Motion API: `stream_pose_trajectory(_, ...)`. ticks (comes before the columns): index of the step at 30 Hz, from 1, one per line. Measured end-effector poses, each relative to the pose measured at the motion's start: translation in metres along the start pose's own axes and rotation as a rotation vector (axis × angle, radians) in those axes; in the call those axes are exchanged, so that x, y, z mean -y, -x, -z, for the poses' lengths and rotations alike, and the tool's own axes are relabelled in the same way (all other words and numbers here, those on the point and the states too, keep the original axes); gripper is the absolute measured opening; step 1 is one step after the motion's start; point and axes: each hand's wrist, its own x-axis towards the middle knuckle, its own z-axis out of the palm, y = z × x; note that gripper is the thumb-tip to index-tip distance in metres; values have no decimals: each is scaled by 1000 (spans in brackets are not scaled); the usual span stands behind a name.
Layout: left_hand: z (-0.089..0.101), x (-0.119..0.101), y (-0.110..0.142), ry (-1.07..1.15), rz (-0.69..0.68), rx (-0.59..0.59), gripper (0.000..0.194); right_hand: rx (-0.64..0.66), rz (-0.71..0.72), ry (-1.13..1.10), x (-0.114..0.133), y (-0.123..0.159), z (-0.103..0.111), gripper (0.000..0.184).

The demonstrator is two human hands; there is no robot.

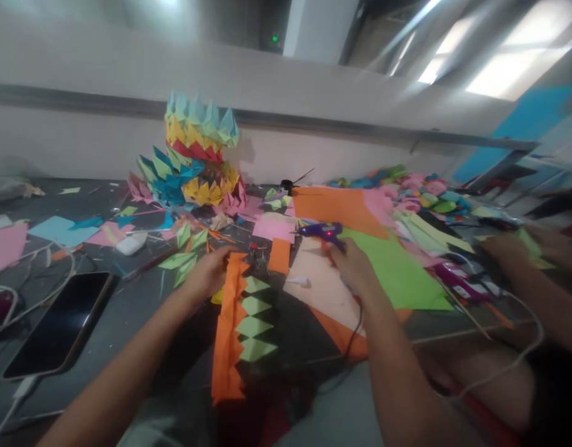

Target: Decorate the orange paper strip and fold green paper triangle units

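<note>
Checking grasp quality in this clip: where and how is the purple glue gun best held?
Probably by its handle, from the near right, where the right hand grips: the purple glue gun points its nozzle left, away from that hand.

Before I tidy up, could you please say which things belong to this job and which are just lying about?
Likely in use: orange-and-green paper strip (left hand); purple glue gun (right hand).
Likely lying about: phone; white charging cable.

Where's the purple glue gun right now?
The purple glue gun is in the right hand, just right of centre in the head view, pointing left toward a small pink sheet.
</note>
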Motion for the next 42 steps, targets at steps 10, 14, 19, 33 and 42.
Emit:
stream_pose_trajectory(10, 1, -16, 3, -371, -537, 142, 51, 17, 100, 18, 3, 8, -3, 30)
stream_pose_trajectory(14, 0, -14, 3, -387, -562, 107, 34, 8, 153, 36, -1, 16, -6, 30)
stream_pose_trajectory(19, 9, -18, 3, -285, -386, 17, 33, 13, 231, 76, -3, 28, -10, 31)
stream_pose_trajectory(33, -5, 3, -1, -274, -78, -92, 22, -21, 332, 36, 21, 38, -18, 42)
stream_pose_trajectory(42, -5, -6, 0, -313, 24, -68, 19, 232, 302, 58, 37, 49, -18, 52)
